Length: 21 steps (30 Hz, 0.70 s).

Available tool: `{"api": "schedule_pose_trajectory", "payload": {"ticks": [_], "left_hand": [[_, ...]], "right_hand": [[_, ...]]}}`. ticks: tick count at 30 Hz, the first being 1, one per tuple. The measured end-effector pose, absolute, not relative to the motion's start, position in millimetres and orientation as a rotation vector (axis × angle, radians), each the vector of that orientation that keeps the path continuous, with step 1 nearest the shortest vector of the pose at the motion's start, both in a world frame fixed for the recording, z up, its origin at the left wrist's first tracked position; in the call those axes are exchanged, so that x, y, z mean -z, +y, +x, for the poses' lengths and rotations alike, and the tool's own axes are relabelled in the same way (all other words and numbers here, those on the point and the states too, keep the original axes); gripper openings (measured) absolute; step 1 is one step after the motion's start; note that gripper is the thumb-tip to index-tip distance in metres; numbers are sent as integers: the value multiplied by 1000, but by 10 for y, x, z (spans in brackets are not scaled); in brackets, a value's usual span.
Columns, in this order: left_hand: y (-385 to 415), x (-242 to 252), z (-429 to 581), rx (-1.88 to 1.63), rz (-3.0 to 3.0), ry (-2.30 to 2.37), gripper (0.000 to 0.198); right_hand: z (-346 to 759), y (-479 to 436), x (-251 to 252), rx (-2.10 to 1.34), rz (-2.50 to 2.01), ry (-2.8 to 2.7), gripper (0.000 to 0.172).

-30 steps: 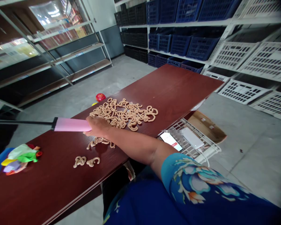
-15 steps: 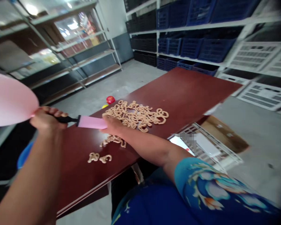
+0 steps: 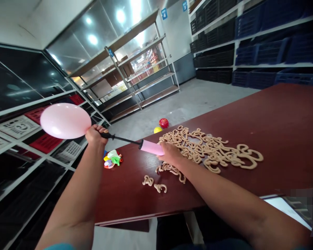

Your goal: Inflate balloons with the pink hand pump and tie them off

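Observation:
My left hand (image 3: pixel 95 133) is closed round the black handle end of a hand pump, where a pink inflated balloon (image 3: pixel 65 120) sits at the nozzle. My right hand (image 3: pixel 169 154) grips the pump's pink barrel (image 3: pixel 151 147) just above the dark red table (image 3: pixel 276 121). The thin black rod between the two hands is drawn out. A pile of tan curly pieces (image 3: pixel 211 149) lies on the table right beside my right hand. Two loose tan pieces (image 3: pixel 154 184) lie nearer the front edge.
A small heap of uninflated coloured balloons (image 3: pixel 112 158) lies at the table's left end. A red ball (image 3: pixel 163 123) and a yellow one (image 3: pixel 157 130) rest on the floor behind. Metal shelving stands at left and back, crate-filled racks at right. A phone screen (image 3: pixel 284 208) glows at lower right.
The view has swung left and up. My left hand has come fully into sight with the pink balloon, and the pump rod now shows extended between my hands.

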State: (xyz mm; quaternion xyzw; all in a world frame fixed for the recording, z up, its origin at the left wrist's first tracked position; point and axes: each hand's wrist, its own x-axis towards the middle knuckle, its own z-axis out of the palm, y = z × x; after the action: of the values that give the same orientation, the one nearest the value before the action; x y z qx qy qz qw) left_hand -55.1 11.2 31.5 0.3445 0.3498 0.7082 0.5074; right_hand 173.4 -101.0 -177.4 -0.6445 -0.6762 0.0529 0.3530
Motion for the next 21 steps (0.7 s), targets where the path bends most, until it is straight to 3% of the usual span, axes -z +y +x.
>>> {"api": "schedule_pose_trajectory", "payload": {"ticks": [12, 21], "left_hand": [[-221, 498, 214, -1603, 805, 788, 21], [-270, -109, -148, -1725, 843, 788, 17]], "right_hand": [[1751, -998, 1743, -102, -1667, -1745, 41], [1855, -964, 1626, 24, -1587, -1754, 33]]}}
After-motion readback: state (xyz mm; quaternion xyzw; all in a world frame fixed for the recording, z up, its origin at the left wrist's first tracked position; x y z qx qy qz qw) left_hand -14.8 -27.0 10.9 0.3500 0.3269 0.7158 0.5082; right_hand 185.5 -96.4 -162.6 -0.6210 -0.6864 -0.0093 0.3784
